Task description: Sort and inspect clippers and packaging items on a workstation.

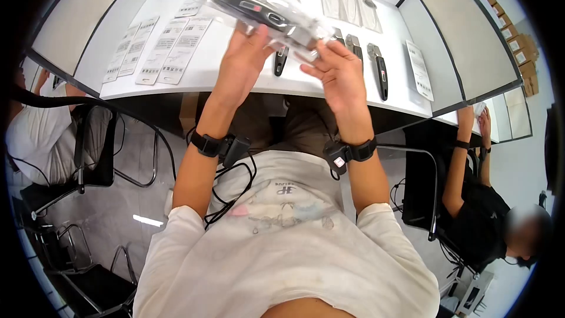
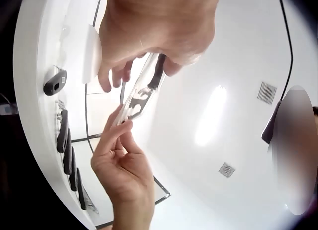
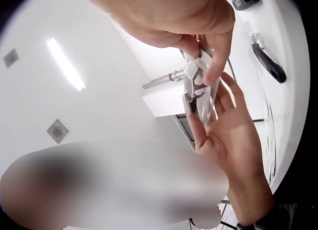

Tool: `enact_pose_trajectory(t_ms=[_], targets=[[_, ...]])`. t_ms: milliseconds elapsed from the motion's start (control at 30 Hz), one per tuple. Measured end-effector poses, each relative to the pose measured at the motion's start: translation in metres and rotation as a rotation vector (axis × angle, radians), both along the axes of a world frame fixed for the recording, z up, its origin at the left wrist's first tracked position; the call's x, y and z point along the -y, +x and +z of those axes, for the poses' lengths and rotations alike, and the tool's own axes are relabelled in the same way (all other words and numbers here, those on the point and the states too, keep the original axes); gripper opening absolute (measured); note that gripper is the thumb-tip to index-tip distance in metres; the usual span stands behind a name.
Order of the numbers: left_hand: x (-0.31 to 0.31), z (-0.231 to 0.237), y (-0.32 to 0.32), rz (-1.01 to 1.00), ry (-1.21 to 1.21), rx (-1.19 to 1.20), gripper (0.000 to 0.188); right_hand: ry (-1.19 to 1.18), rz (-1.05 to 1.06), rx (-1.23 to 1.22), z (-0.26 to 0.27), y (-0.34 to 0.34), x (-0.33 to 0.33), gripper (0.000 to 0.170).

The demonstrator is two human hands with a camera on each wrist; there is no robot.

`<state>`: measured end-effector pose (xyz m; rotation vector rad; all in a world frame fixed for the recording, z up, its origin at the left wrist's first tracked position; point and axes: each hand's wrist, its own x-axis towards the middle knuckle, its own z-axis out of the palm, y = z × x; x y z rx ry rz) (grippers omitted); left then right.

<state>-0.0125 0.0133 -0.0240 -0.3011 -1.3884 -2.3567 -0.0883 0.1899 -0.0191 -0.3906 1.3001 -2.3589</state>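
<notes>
A clear plastic package (image 1: pixel 306 29) with a black-handled tool (image 1: pixel 250 9) inside is held up above the white table, tilted. My left hand (image 1: pixel 244 62) grips its near edge, thumb on one face and fingers behind. My right hand (image 1: pixel 343 73) pinches the package's right end between thumb and fingers. In the left wrist view the tool's hooked metal head (image 2: pixel 140 102) shows through the plastic, close to the right fingertips. The right wrist view shows both hands on the package (image 3: pixel 201 86).
Black-handled tools (image 1: pixel 379 70) lie on the table (image 1: pixel 406 91), one below the package. Printed cards (image 1: pixel 185 44) lie at left, another card (image 1: pixel 419 70) at right, and clear plastic shells (image 1: pixel 350 9) at the back. Partitions (image 1: pixel 465 23) border the table. People sit at both sides.
</notes>
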Motion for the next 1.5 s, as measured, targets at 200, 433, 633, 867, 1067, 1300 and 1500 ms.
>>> enact_pose_trajectory(t_ms=[200,433,633,867,1067,1300,1500], targets=[[0.019,-0.005,-0.002,0.105,0.148,0.072,0.033,0.13,0.178,-0.154,0.009,0.012,0.01,0.054],[0.015,-0.01,0.0,0.23,-0.025,0.355,0.034,0.178,0.322,-0.028,0.001,0.018,0.02,0.063],[0.013,-0.008,-0.001,0.496,-0.274,0.282,0.036,0.28,0.266,-0.041,-0.003,0.02,0.022,0.068],[0.046,-0.005,0.0,0.514,-0.049,0.286,0.042,0.231,0.186,-0.039,0.009,0.02,0.014,0.05],[0.101,-0.01,0.01,0.646,-0.834,0.685,0.053,0.292,0.168,-0.161,0.013,0.02,0.01,0.041],[0.088,-0.021,0.021,0.883,-1.462,0.505,0.044,0.294,0.186,-0.211,0.019,0.023,0.006,0.035],[0.09,-0.04,0.015,0.75,-1.702,0.917,0.055,0.234,0.18,-0.191,0.021,0.015,0.001,0.051]])
